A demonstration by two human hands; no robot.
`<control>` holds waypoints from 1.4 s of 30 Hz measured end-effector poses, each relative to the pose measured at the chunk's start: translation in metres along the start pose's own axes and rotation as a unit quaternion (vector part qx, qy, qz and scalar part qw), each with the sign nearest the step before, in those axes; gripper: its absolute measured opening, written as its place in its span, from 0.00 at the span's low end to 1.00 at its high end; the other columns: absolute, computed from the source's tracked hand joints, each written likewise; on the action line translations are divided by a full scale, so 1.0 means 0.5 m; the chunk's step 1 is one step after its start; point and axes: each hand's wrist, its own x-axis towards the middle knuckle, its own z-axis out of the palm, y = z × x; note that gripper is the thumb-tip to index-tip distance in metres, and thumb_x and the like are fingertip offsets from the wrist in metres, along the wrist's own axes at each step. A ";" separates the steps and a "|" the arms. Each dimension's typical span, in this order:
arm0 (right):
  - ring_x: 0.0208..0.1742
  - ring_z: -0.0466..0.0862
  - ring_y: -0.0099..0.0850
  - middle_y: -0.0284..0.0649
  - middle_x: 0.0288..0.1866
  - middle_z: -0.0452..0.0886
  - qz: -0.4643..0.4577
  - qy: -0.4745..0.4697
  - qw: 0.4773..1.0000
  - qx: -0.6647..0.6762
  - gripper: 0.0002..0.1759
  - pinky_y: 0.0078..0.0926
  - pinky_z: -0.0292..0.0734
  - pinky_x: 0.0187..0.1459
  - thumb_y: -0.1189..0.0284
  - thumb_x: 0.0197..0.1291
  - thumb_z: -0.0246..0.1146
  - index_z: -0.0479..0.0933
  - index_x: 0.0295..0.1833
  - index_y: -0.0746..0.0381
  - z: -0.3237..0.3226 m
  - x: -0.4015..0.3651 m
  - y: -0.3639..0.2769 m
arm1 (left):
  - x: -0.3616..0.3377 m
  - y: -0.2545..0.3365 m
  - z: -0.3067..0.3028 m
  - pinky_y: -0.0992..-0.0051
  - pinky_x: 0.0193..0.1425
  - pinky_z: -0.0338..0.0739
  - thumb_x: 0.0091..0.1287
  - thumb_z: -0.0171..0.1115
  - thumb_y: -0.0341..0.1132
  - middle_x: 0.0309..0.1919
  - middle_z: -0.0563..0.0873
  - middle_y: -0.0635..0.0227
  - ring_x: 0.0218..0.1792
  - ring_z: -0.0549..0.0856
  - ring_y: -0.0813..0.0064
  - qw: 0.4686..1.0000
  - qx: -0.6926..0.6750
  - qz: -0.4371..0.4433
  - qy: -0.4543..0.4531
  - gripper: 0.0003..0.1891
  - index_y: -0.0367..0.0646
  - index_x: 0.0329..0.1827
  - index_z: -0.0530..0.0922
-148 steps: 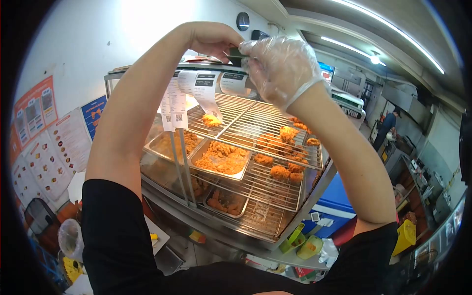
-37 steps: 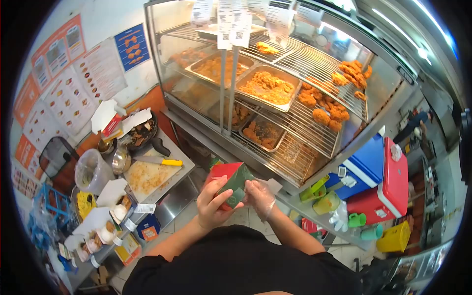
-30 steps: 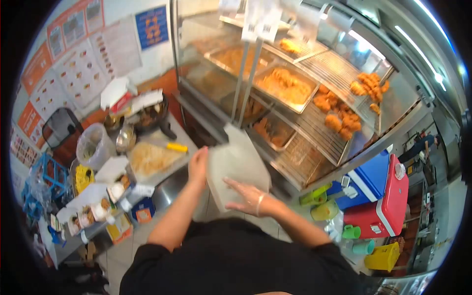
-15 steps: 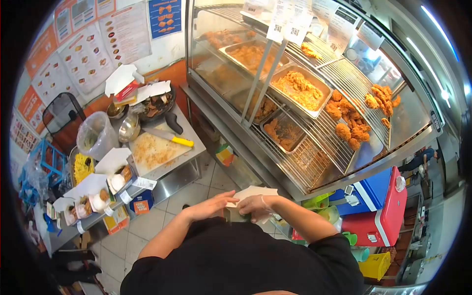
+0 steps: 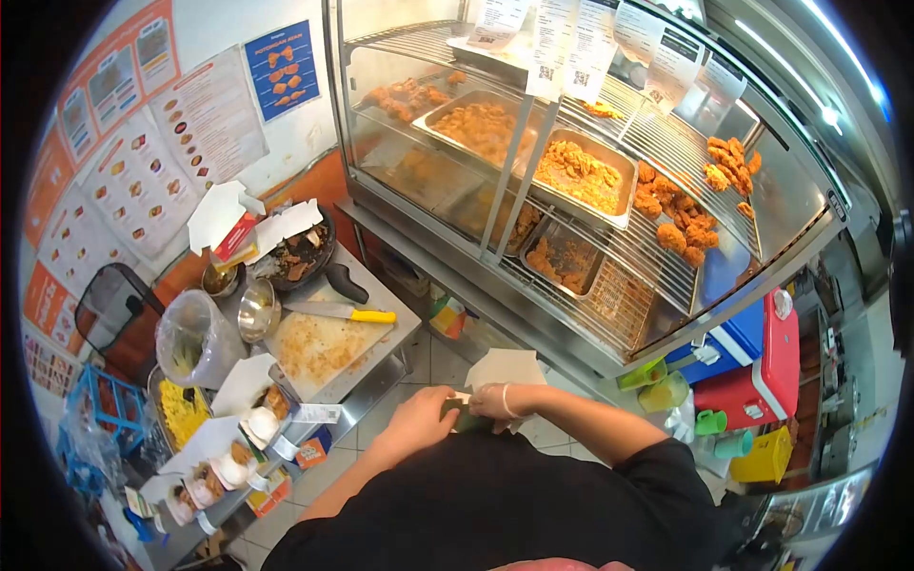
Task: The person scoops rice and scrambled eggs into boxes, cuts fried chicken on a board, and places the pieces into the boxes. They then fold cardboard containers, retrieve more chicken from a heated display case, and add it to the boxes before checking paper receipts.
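A paper food box [image 5: 506, 365] with its pale flap raised is held close to my body, between both hands. My left hand [image 5: 426, 419] is closed on the box's left side. On the right side, my right hand [image 5: 497, 401], in a clear thin glove, has its fingers bent round the box's edge. The lower part of the box shows dark green and is partly hidden by my hands and shirt. To the left, a knife with a yellow handle [image 5: 372, 316] lies on a white cutting board [image 5: 324, 357] with crumbs.
A glass display case [image 5: 533, 228] with trays of fried chicken stands ahead and right. On the left table are open filled boxes [image 5: 231, 467], a yellow food tray [image 5: 183, 416], a metal bowl [image 5: 257, 311] and a plastic bag [image 5: 197, 338]. A red cooler [image 5: 752, 381] sits right.
My left hand has gone from spread fingers to a hold on the box. My right hand has shifted along the box, and the flap stands more upright. The camera view has turned slightly.
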 end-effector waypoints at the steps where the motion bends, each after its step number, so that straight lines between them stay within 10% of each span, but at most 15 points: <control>1: 0.58 0.81 0.47 0.50 0.55 0.80 -0.031 -0.007 0.999 -0.035 0.28 0.41 0.78 0.59 0.67 0.50 0.75 0.78 0.56 0.65 -0.016 0.034 -0.005 | 0.013 -0.026 -0.028 0.55 0.55 0.78 0.67 0.64 0.38 0.46 0.85 0.47 0.51 0.83 0.44 0.996 0.024 0.042 -0.080 0.13 0.38 0.48 0.80; 4: 0.57 0.82 0.48 0.52 0.55 0.81 -0.062 0.000 0.994 -0.087 0.27 0.40 0.78 0.60 0.70 0.51 0.73 0.79 0.58 0.66 -0.101 0.084 -0.081 | 0.040 -0.079 -0.124 0.60 0.51 0.78 0.70 0.64 0.38 0.43 0.86 0.52 0.47 0.85 0.53 0.974 0.038 0.143 -0.170 0.12 0.39 0.47 0.81; 6: 0.55 0.82 0.50 0.49 0.51 0.82 0.167 0.101 0.959 0.204 0.26 0.41 0.78 0.57 0.67 0.49 0.74 0.80 0.54 0.66 -0.187 0.078 -0.187 | 0.053 -0.082 -0.210 0.68 0.44 0.77 0.70 0.66 0.39 0.35 0.86 0.59 0.38 0.84 0.68 0.963 -0.050 -0.002 -0.264 0.13 0.39 0.47 0.81; 8: 0.47 0.84 0.47 0.47 0.46 0.83 0.183 0.286 0.928 0.151 0.24 0.42 0.79 0.51 0.69 0.51 0.72 0.81 0.55 0.64 -0.192 0.100 -0.219 | 0.055 -0.174 -0.260 0.73 0.39 0.74 0.70 0.68 0.40 0.30 0.85 0.69 0.33 0.79 0.79 0.968 -0.084 0.057 -0.229 0.14 0.37 0.47 0.81; 10: 0.39 0.83 0.41 0.43 0.40 0.81 -0.092 0.644 0.750 -0.118 0.22 0.40 0.77 0.43 0.71 0.53 0.71 0.81 0.56 0.62 -0.223 0.086 -0.245 | 0.043 -0.235 -0.322 0.74 0.44 0.75 0.71 0.65 0.41 0.33 0.85 0.72 0.37 0.81 0.80 0.933 -0.245 -0.076 -0.253 0.15 0.36 0.46 0.81; 12: 0.33 0.79 0.36 0.40 0.34 0.79 -0.074 0.653 0.735 -0.167 0.23 0.37 0.73 0.37 0.69 0.52 0.72 0.82 0.56 0.60 -0.207 0.095 -0.269 | 0.031 -0.279 -0.355 0.74 0.45 0.76 0.72 0.66 0.42 0.33 0.84 0.75 0.39 0.80 0.82 0.907 -0.299 -0.101 -0.278 0.14 0.36 0.45 0.83; 15: 0.32 0.80 0.41 0.42 0.26 0.77 0.000 0.500 0.864 -0.052 0.24 0.42 0.73 0.34 0.64 0.53 0.74 0.82 0.57 0.57 -0.176 0.195 -0.284 | 0.020 -0.285 -0.385 0.73 0.48 0.77 0.71 0.67 0.40 0.42 0.88 0.69 0.43 0.83 0.80 0.906 -0.208 -0.028 -0.368 0.19 0.33 0.57 0.82; 21: 0.40 0.81 0.47 0.46 0.34 0.80 0.234 0.543 0.803 0.073 0.13 0.44 0.78 0.44 0.64 0.54 0.74 0.84 0.41 0.59 -0.205 0.317 -0.289 | 0.003 -0.256 -0.454 0.72 0.46 0.77 0.72 0.66 0.44 0.37 0.88 0.69 0.40 0.80 0.82 0.898 -0.244 -0.053 -0.363 0.18 0.35 0.50 0.83; 28: 0.39 0.78 0.44 0.45 0.36 0.78 0.049 0.501 0.854 0.130 0.17 0.39 0.75 0.43 0.72 0.58 0.69 0.84 0.54 0.60 -0.214 0.341 -0.339 | -0.054 -0.259 -0.525 0.70 0.47 0.79 0.70 0.65 0.39 0.38 0.89 0.58 0.40 0.86 0.72 0.955 -0.132 -0.004 -0.266 0.14 0.35 0.49 0.84; 31: 0.39 0.79 0.43 0.48 0.35 0.78 0.005 0.626 0.773 0.099 0.16 0.40 0.75 0.43 0.71 0.65 0.59 0.83 0.55 0.64 -0.242 0.326 -0.321 | -0.054 -0.226 -0.621 0.67 0.46 0.79 0.69 0.65 0.37 0.38 0.89 0.55 0.39 0.87 0.67 0.996 -0.087 0.002 0.003 0.14 0.36 0.49 0.85; 34: 0.36 0.78 0.39 0.46 0.35 0.78 0.077 0.685 0.718 0.093 0.17 0.35 0.73 0.41 0.66 0.72 0.53 0.83 0.49 0.66 -0.260 0.314 -0.303 | 0.003 -0.233 -0.729 0.64 0.46 0.79 0.67 0.65 0.38 0.36 0.88 0.51 0.38 0.88 0.57 0.967 0.035 -0.028 0.251 0.12 0.37 0.46 0.85; 37: 0.37 0.80 0.41 0.47 0.37 0.80 0.111 0.693 0.705 0.101 0.13 0.37 0.74 0.41 0.71 0.70 0.55 0.83 0.47 0.65 -0.256 0.308 -0.300 | 0.143 -0.331 -0.874 0.52 0.48 0.77 0.68 0.63 0.52 0.35 0.89 0.50 0.43 0.87 0.48 0.864 0.372 -0.148 0.304 0.20 0.42 0.41 0.86; 42: 0.38 0.82 0.44 0.48 0.38 0.81 0.143 0.621 0.764 0.105 0.09 0.39 0.77 0.41 0.77 0.65 0.59 0.84 0.47 0.61 -0.213 0.280 -0.317 | 0.350 -0.516 -0.967 0.54 0.65 0.73 0.67 0.65 0.50 0.61 0.78 0.46 0.64 0.74 0.44 0.806 0.446 -0.114 0.372 0.30 0.42 0.68 0.74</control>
